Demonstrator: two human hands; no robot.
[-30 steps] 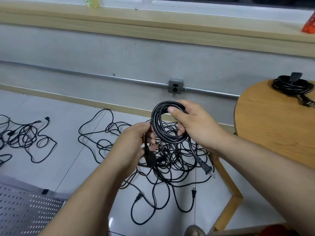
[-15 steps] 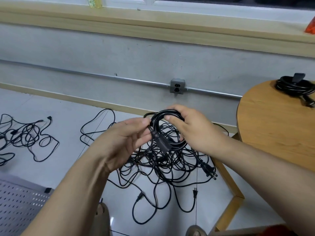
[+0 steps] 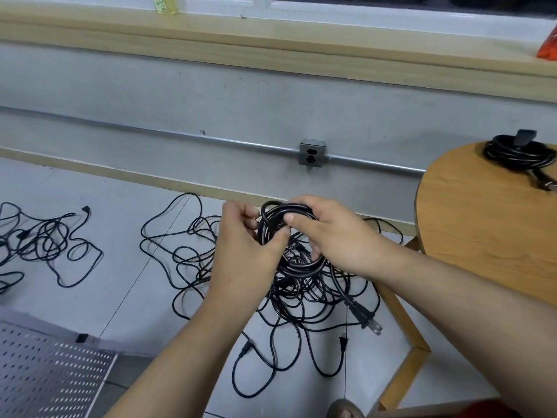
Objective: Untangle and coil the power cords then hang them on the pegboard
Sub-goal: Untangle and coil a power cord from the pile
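I hold a coiled black power cord [image 3: 297, 267] in the air over the floor. My right hand [image 3: 328, 233] grips the coil's upper right side, thumb across the strands. My left hand [image 3: 244, 245] pinches the coil's left side with curled fingers. The cord's plug end [image 3: 363, 316] dangles below the coil. Under my hands lies a tangled pile of black cords [image 3: 229, 267] on the tiled floor. A perforated grey pegboard [image 3: 45, 375] lies flat at the bottom left.
A second tangle of cords [image 3: 45, 242] lies on the floor at far left. A coiled cord [image 3: 518, 153] rests on the round wooden table [image 3: 482, 236] at right. A wall outlet [image 3: 312, 152] sits on the grey wall. A shoe tip [image 3: 345, 410] shows at the bottom.
My left hand has moved up from the connector end to the coil's left side and closed on the strands. The coil has tilted flatter. My right hand keeps its grip.
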